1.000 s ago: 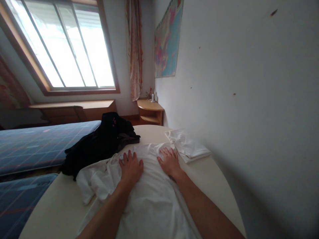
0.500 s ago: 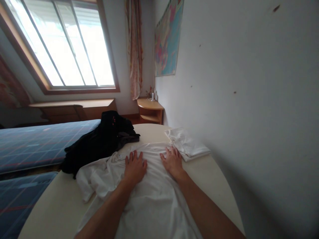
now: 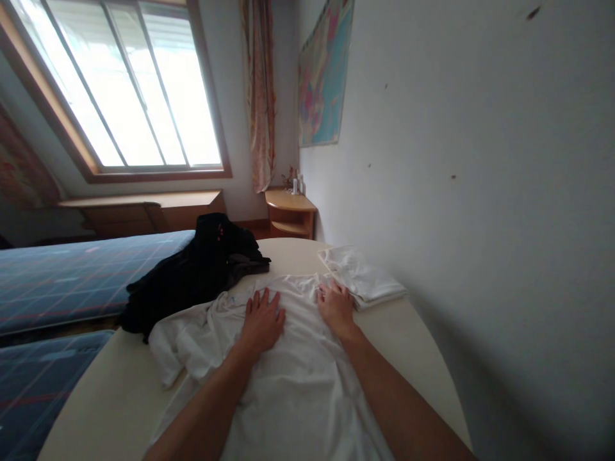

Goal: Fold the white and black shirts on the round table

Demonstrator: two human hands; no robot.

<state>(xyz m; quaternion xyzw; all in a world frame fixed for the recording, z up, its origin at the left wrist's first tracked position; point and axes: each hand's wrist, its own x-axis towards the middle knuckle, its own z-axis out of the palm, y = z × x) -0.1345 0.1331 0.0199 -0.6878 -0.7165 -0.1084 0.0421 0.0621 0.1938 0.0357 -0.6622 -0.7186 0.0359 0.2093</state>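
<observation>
Standing at the upper middle of the frame, a wooden corner unit (image 3: 289,200) is carrying a small white bottle (image 3: 295,186) and other little items on its top; its open compartment below is lying in shadow, its contents too dim to make out. A white garment (image 3: 293,384) is lying spread and wrinkled across the bench (image 3: 425,365) at the lower middle, its near end running out of the frame at the bottom and parts of it hiding under both forearms. The left hand (image 3: 263,325) is resting palm down on it, fingers lying slightly apart. The right hand (image 3: 335,306) is bending its fingers at the garment's far right edge; whether they are pinching the cloth, one cannot tell. Just beyond them a folded white cloth (image 3: 368,282) is sitting at right of centre, and whether the fingertips are touching it is unclear. Black clothing (image 3: 187,282) is heaping up left of centre, covering the bench's far left edge and blocking part of a blue checked mattress (image 3: 91,272), which the left border is cutting off. A white wall (image 3: 471,160) is closing in the right side, a map (image 3: 323,83) is hanging there, cropped at the top, and the window (image 3: 158,96) at upper left is glaring, washing out the view outside.
</observation>
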